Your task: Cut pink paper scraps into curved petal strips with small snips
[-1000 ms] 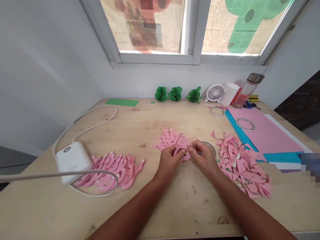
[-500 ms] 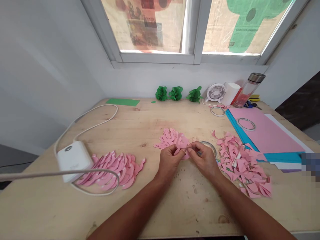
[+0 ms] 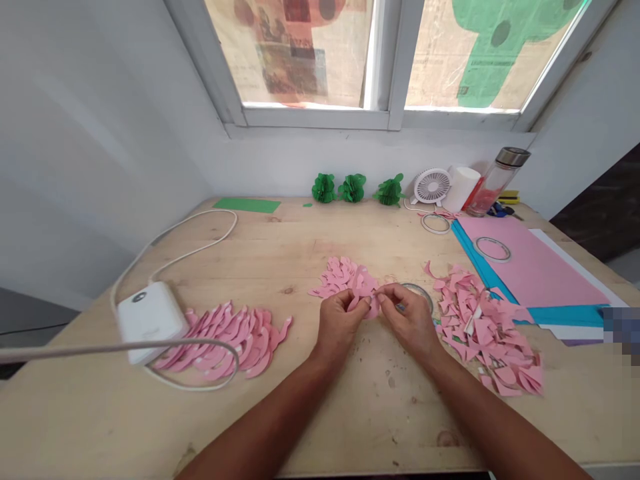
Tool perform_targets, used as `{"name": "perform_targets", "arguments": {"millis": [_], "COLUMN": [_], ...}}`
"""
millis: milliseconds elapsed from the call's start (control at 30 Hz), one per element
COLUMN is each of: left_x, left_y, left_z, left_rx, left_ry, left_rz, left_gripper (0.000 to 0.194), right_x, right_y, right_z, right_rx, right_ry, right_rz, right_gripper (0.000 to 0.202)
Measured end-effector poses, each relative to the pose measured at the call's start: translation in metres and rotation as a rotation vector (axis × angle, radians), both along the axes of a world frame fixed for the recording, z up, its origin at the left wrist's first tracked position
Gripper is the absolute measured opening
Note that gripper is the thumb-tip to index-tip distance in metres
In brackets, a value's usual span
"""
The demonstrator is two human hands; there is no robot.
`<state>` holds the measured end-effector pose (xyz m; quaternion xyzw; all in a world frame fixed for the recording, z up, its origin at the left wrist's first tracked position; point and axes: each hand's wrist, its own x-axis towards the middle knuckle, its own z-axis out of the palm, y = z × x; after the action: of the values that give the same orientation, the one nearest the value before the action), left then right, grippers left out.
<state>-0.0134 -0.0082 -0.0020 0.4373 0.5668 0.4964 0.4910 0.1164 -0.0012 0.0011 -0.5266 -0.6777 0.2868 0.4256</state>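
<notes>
Curved pink strips (image 3: 223, 347) are lying left of the small pink pile (image 3: 335, 273). The left hand (image 3: 337, 325) is pinching a pink paper piece (image 3: 367, 278) just to the pile's right, on its near side. Farther right of the pile, the right hand (image 3: 411, 317) is gripping that piece's edge with its fingertips. The step appears to be fine edge work; the next move is probably calling for a firm left hold and gentle right fingers.

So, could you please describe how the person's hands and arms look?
The left hand and the right hand are bare, without gloves; I see no rings, watch or bracelet. Both forearms are uncovered, with no sleeves in view.
</notes>
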Motion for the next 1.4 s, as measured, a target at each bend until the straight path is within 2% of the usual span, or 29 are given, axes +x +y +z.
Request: {"name": "perform_targets", "arguments": {"millis": [700, 967, 1400], "left_x": [-0.0001, -0.0001, 0.0012], "left_y": [0.0019, 0.0029, 0.0038], "left_z": [-0.0018, -0.0038, -0.0058], "left_rx": [-0.044, -0.045, -0.045], "left_ry": [-0.101, -0.113, -0.145], "left_rz": [-0.040, -0.023, -0.043], "left_gripper": [0.020, 0.020, 0.023], "right_x": [0.0038, 0.0021, 0.0006], "right_y": [0.0037, 0.0022, 0.0027], "right_z": [-0.0016, 0.0026, -0.0012], "right_rx": [-0.081, -0.030, -0.055], "right_ry": [0.081, 0.076, 0.072], "right_rz": [-0.027, -0.010, 0.010], "right_gripper": [0.017, 0.013, 0.015]}}
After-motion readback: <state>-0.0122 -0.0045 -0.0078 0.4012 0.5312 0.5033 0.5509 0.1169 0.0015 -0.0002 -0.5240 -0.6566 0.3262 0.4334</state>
